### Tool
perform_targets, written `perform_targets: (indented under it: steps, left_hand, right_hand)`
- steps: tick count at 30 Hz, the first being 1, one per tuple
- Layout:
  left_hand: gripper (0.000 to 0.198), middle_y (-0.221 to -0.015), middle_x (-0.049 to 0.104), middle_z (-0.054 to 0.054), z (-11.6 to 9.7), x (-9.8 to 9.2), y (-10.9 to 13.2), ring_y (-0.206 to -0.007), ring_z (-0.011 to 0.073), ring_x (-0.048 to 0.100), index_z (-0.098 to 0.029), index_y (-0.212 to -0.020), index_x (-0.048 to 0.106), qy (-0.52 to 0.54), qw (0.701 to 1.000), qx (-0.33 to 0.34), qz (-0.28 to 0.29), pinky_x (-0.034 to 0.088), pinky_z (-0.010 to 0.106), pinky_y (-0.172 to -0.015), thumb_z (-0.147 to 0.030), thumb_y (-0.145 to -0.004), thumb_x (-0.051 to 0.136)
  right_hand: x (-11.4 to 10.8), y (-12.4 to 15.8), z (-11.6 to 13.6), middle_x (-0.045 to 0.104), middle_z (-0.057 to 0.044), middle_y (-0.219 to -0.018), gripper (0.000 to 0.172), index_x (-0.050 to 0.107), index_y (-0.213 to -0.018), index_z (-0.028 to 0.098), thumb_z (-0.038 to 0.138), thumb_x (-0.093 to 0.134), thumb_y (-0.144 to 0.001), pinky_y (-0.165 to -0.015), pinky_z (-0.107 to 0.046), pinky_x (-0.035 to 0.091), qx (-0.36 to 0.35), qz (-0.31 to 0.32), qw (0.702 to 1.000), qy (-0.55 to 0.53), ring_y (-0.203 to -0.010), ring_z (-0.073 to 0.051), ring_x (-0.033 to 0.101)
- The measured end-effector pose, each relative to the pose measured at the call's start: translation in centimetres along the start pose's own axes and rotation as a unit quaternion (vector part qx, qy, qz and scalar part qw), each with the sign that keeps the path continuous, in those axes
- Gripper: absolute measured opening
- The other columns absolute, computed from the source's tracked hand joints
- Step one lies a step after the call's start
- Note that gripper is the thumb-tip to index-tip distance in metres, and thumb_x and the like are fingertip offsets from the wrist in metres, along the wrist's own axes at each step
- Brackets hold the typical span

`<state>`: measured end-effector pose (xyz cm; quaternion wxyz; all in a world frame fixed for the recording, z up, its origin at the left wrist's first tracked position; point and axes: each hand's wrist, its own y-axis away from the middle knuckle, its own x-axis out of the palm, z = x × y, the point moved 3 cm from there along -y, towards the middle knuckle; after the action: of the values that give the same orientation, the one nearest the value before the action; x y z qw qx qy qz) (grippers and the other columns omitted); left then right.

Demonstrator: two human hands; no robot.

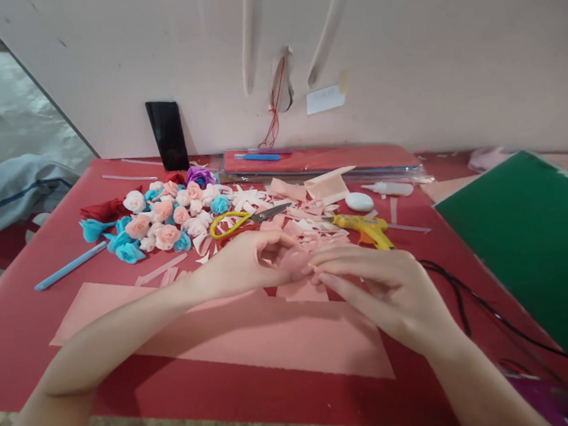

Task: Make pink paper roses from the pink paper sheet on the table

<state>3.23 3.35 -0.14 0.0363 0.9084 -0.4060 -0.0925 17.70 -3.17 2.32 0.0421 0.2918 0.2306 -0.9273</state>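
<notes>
Between my two hands is a small piece of pink paper (295, 263), curved and slightly blurred. My left hand (248, 260) curls round it from the left, fingers closed on its edge. From the right, my right hand (386, 283) pinches the same piece between thumb and fingertips. A long pink paper sheet (275, 334) lies flat under both hands. Scissors (249, 220) with yellow and red handles rest just behind my left hand, on pink and white paper scraps (309, 220). A yellow glue gun (366, 228) lies behind my right hand.
Paper flowers (166, 214) in pink, white and blue are heaped left of the scraps, near a blue stick (71, 265). A phone (168, 136) leans on the back panel. At right lie a green sheet (534, 256) and a black cable (495, 316).
</notes>
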Motion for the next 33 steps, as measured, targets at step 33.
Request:
perform_targets:
  steps: [33]
  left_hand:
    - [0.015,-0.069,0.057,-0.002,6.4,-0.6,-2.9,-0.066,0.0109,0.054,-0.013,-0.068,0.057,-0.056,0.995,-0.049,-0.067,0.045,0.025,-0.069,-0.02,-0.059,0.066]
  right_hand:
    - [5.1,10.0,-6.4,0.066,-0.011,-0.078,0.027,0.066,-0.076,0.017,0.01,0.04,-0.081,-0.063,-0.033,0.056,-0.07,-0.01,0.939,0.338,-0.07,-0.021,0.063]
